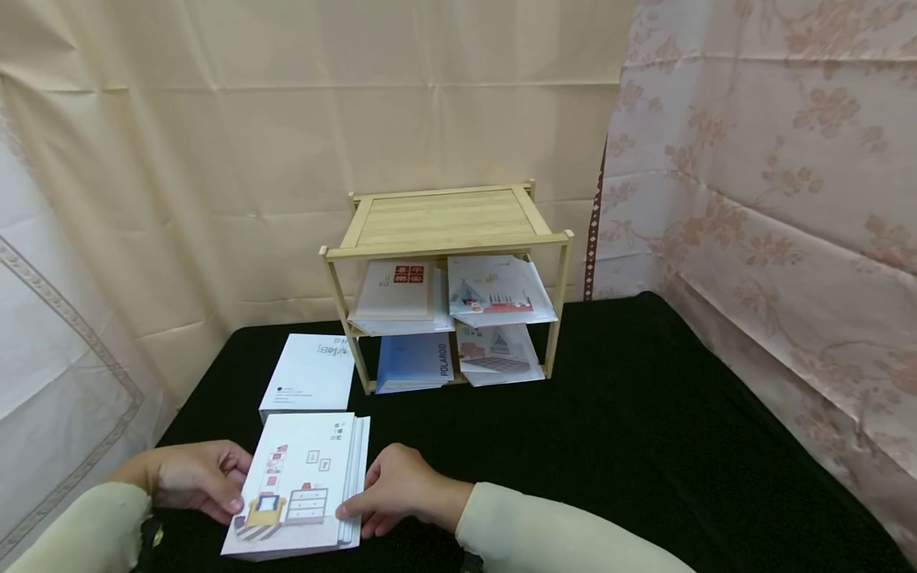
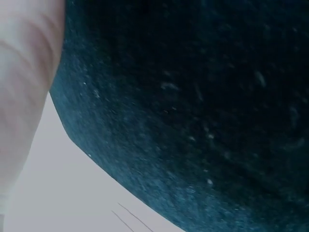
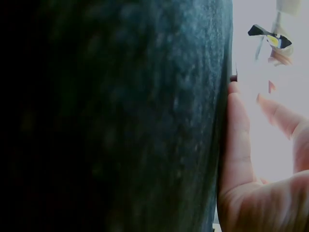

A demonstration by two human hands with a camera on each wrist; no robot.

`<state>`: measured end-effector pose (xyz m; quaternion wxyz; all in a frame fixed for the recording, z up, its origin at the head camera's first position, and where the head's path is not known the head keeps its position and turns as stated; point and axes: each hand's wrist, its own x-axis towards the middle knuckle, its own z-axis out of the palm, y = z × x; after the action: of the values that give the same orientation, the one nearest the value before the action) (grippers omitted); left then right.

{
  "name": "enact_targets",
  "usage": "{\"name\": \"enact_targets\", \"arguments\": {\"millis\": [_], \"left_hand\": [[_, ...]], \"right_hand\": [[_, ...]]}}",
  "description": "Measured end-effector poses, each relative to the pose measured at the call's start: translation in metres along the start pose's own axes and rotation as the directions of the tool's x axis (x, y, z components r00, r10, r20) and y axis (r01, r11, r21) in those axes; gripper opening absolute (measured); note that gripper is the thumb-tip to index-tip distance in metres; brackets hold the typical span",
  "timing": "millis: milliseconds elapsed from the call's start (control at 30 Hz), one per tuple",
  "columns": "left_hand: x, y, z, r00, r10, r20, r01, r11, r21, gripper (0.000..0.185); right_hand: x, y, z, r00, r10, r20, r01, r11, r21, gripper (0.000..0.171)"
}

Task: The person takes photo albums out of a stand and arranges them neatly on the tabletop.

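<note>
A stack of white booklets [image 1: 297,454] with a printed armchair and dresser on the top cover lies at the front left of the black cloth. Its lower booklets stick out in steps on the right side. My left hand [image 1: 193,479] grips the stack's left edge, thumb at the cover's edge. At the opposite edge my right hand [image 1: 403,495] pinches the booklets, thumb on top and the other fingers partly hidden. Just behind lies another white booklet pile [image 1: 308,374]. The left wrist view is mostly dark cloth with part of a finger [image 2: 24,96].
A light wooden two-tier rack [image 1: 444,219] stands behind, beyond the piles. Booklets with a red square print [image 1: 394,293] and a tent picture [image 1: 494,288] fill its upper shelf; blue booklets [image 1: 411,362] and grey-pink ones [image 1: 499,354] sit below. Beige curtains [image 1: 430,95] hang behind the table.
</note>
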<state>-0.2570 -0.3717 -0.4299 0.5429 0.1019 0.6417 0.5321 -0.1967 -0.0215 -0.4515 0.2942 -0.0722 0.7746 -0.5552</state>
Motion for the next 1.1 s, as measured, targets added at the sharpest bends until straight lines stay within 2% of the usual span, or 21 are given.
{"name": "enact_targets", "arguments": {"millis": [433,800,1100], "left_hand": [[-0.002,-0.009,-0.007,1.000,0.024,-0.008,-0.024,1.000,-0.011,0.030],[-0.002,-0.019,-0.011,0.999,0.021,-0.040,-0.021,1.000,-0.019,0.031],[-0.002,-0.021,-0.013,0.999,0.021,-0.043,-0.022,0.999,-0.032,0.030]], "right_hand": [[0.006,-0.003,0.005,1.000,0.017,0.003,-0.017,0.999,-0.037,0.024],[0.005,-0.008,0.000,0.999,-0.042,0.029,0.046,0.984,-0.173,0.022],[0.006,-0.010,-0.002,0.997,-0.078,0.020,0.081,0.968,-0.236,0.026]]}}
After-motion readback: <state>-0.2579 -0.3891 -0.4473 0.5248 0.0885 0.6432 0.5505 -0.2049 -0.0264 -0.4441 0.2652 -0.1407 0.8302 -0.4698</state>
